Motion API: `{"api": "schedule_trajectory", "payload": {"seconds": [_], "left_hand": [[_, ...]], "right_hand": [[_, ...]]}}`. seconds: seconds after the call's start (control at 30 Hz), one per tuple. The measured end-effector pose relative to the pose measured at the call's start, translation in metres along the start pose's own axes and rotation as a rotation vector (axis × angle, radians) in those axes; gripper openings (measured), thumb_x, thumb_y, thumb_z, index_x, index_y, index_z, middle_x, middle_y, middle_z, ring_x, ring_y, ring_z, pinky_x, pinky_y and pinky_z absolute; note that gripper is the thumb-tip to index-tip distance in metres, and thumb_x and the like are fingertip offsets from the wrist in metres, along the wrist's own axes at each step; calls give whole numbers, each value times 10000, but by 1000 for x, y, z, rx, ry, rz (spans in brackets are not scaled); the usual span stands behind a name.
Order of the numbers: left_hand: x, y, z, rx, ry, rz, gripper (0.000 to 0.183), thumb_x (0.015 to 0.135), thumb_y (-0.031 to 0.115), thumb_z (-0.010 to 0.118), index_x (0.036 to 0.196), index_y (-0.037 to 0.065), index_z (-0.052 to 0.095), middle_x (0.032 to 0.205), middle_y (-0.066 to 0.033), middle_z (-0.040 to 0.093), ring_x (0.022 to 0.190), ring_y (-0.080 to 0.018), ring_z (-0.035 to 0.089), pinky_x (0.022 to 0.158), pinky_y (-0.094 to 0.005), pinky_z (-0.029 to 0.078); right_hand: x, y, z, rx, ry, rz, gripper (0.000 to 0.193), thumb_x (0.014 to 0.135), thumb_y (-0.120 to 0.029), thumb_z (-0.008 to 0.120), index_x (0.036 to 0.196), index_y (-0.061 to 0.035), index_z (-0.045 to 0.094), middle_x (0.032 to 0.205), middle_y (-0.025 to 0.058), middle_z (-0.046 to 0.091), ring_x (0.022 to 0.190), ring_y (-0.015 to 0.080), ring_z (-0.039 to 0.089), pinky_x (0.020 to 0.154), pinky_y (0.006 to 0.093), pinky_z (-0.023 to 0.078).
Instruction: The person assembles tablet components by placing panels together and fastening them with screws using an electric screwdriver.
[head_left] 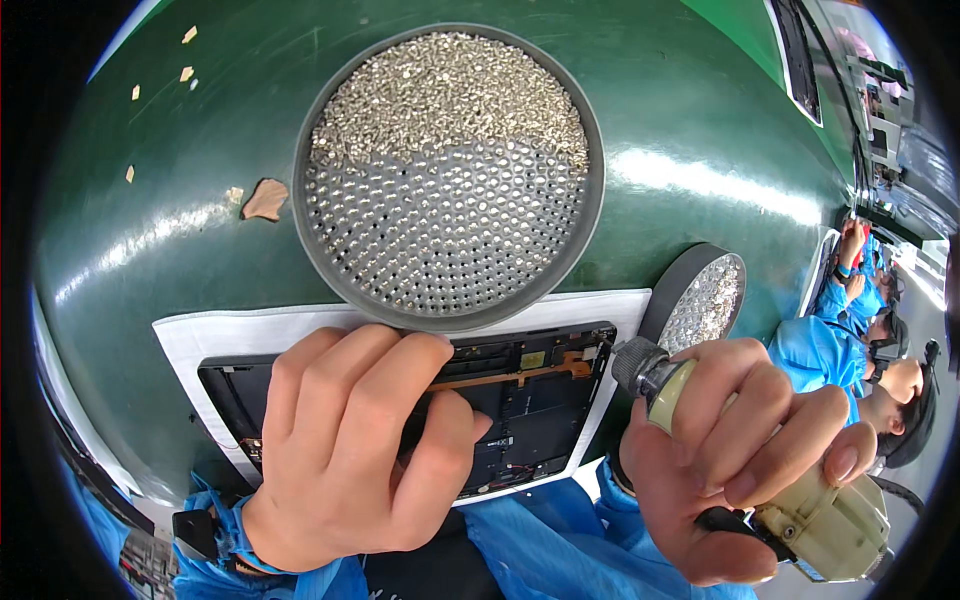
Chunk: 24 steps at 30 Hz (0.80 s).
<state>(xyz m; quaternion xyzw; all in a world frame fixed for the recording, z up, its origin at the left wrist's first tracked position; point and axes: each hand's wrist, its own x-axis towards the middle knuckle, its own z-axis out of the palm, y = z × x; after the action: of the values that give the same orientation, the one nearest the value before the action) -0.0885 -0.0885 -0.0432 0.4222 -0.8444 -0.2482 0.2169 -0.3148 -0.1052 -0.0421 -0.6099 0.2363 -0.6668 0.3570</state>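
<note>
One dark flat tablet [535, 420], opened to show an orange ribbon [548, 374], lies on a white cloth [185, 345], green table [120, 390] reaching leftward, a round screw tray [440, 323] overlapping its far edge. The left hand [355, 440] bends over the tablet's left part, whether gripping I cannot tell; by its right edge the right hand [740, 440] clasps a pale screwdriver [668, 395] near a small dish [682, 285].

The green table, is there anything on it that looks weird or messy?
Yes, a little: a brown scrap lies left of the big tray, with small pale bits scattered farther left. They look odd because they lie loose on the table, while the big tray's metal pieces sit inside it.
</note>
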Motion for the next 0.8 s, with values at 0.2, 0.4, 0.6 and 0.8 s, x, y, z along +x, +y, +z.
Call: {"api": "schedule_trajectory", "payload": {"seconds": [0.2, 0.4, 0.6, 0.8], "left_hand": [[-3, -3, -5, -8, 16, 2, 438, 717, 181, 887, 1012, 6, 614, 1192, -216, 637, 1039, -407, 633, 832, -508, 523], [-10, -5, -6, 35, 26, 10, 422, 713, 172, 873, 1000, -5, 618, 1204, -224, 637, 1065, -412, 629, 838, -500, 535], [-23, -8, -37, 117, 75, 65, 368, 723, 166, 875, 965, -8, 658, 1155, -211, 671, 1036, -402, 665, 830, -495, 557], [-27, -28, -34, 185, 71, 87, 398, 746, 138, 873, 1102, 13, 744, 1175, -193, 680, 1060, -362, 675, 835, -458, 564]], "right_hand": [[7, 2, 6, -24, -90, 32, 648, 928, -329, 828, 1290, -30, 381, 902, 12, 530, 578, 63, 511, 488, 224, 424], [2, 5, 24, -81, -26, 3, 690, 912, -387, 849, 1326, -71, 396, 897, 0, 522, 581, 61, 504, 499, 226, 418], [10, -46, 21, -58, 52, 91, 658, 902, -417, 846, 1287, -70, 441, 866, -68, 526, 624, 76, 505, 689, 320, 486], [15, -51, 52, -82, 85, 175, 410, 1035, -307, 607, 1314, -68, 425, 813, 19, 548, 563, 153, 496, 491, 305, 444]]}}
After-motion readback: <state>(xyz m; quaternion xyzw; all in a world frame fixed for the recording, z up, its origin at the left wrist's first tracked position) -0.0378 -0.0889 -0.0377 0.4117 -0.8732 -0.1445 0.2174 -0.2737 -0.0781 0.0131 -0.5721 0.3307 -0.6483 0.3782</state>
